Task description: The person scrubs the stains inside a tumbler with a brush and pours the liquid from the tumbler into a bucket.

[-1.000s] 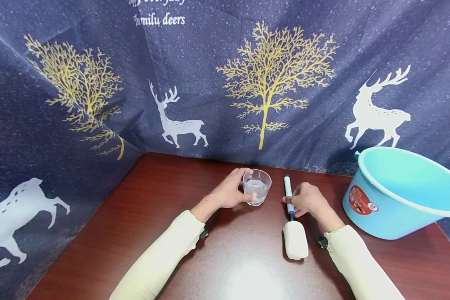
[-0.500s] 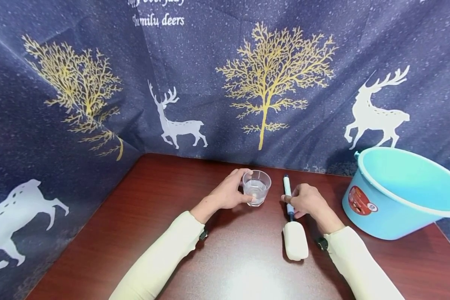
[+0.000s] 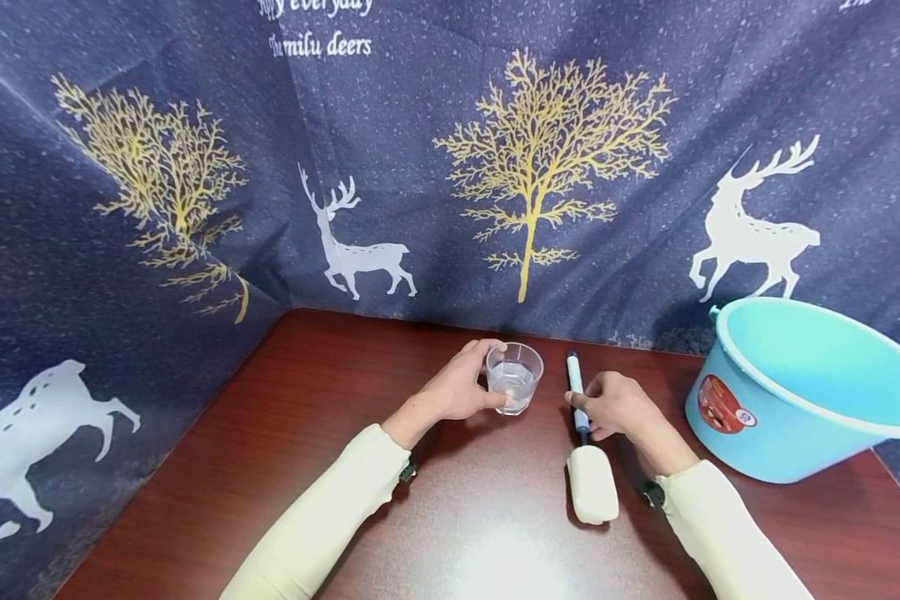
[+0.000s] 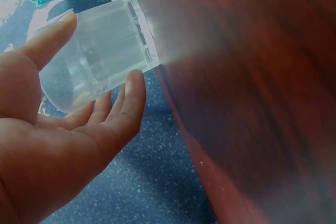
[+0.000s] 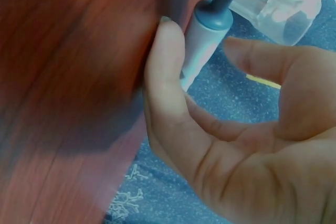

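My left hand (image 3: pixel 459 388) holds a clear glass tumbler (image 3: pixel 516 385) with some clear liquid in it, upright on the table. In the left wrist view, thumb and fingers lie on opposite sides of the glass (image 4: pixel 107 51). To its right, a sponge bottle brush (image 3: pixel 593 485) lies with its white head toward me. The fingers of my right hand (image 3: pixel 624 407) curl round its light-blue handle. In the right wrist view, the fingers lie along one side of the handle (image 5: pixel 202 40), the thumb close by the other.
A large light-blue bucket (image 3: pixel 780 417) with a red sticker stands at the right. The dark red wooden table (image 3: pixel 307 400) ends at a navy cloth backdrop (image 3: pixel 435 167) printed with deer and trees.
The view has tilted very slightly. Both hands, the glass and the brush stay in nearly the same places.
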Demonstrator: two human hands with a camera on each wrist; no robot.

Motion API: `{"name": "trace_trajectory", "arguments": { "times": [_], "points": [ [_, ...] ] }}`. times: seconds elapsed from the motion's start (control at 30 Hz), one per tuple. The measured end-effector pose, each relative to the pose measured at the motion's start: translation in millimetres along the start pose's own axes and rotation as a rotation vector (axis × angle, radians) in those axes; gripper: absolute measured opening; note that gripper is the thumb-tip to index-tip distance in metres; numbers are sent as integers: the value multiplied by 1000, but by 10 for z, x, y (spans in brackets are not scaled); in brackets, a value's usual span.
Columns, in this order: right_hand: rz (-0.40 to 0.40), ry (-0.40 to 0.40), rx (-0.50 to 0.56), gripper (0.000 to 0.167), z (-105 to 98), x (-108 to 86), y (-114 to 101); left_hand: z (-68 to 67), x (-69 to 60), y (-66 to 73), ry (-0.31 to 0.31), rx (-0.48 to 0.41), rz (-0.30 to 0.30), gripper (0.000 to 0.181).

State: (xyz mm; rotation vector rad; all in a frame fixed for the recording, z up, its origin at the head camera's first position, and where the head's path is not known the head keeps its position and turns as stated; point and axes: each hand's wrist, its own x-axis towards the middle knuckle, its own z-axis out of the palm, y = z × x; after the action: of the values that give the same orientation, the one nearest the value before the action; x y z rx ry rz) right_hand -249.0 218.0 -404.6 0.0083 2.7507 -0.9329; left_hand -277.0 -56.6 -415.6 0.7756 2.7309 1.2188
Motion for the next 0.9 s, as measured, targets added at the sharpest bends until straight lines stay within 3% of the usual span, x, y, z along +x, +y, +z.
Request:
{"name": "trace_trajectory", "arguments": {
  "times": [0.3, 0.6, 0.9],
  "points": [
    [-90, 9, 4, 40, -123, -170, -30, 3, -19, 2, 2, -10, 13, 79],
    [-207, 36, 140, 39, -377, -482, -160, -3, -11, 13, 0, -19, 16, 80],
    [-269, 116, 114, 43, -643, -750, -196, -22, 1, -2, 7, -16, 23, 80]
  ]
}}
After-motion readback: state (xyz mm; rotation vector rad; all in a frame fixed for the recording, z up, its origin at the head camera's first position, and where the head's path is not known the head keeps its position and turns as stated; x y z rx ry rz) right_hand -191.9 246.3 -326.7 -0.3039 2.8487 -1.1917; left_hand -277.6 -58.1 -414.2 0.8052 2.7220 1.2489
